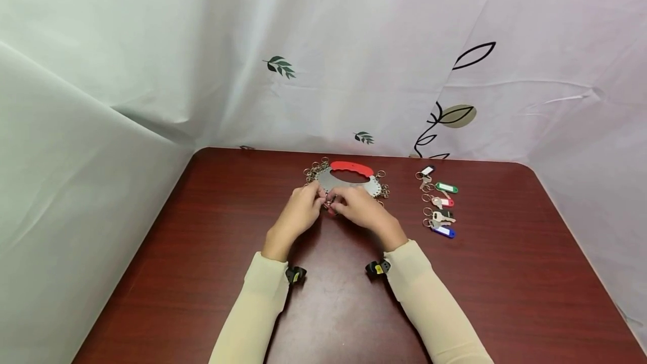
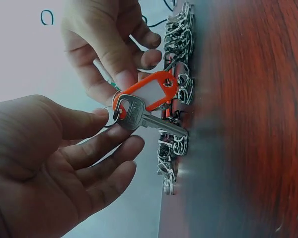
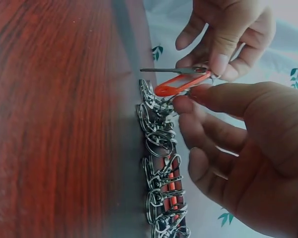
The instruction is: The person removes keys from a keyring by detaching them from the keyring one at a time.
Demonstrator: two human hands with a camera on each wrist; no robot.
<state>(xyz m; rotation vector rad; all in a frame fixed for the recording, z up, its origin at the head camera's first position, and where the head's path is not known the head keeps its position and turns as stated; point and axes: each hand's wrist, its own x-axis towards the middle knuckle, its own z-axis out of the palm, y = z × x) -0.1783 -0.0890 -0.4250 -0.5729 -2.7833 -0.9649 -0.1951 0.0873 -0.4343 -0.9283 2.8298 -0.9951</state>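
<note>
Over the near edge of a metal key holder plate (image 1: 371, 186) with a red handle (image 1: 352, 167), my two hands meet at one small keychain. My left hand (image 1: 300, 208) pinches its split ring (image 2: 111, 116) between thumb and forefinger, the other fingers loosely bent. My right hand (image 3: 258, 144) pinches the orange-red key tag (image 2: 146, 93) near its ring end, thumb on the edge. A silver key (image 2: 134, 113) hangs from the same ring beside the tag. The fingertips partly cover the ring. Metal clasps and rings (image 3: 159, 139) line the plate's edge.
On the table's right side lie several keys with coloured tags, among them a green tag (image 1: 447, 187), a red tag (image 1: 447, 202) and a blue tag (image 1: 443, 231). A white curtain (image 1: 323, 72) hangs behind the dark red table (image 1: 202, 274).
</note>
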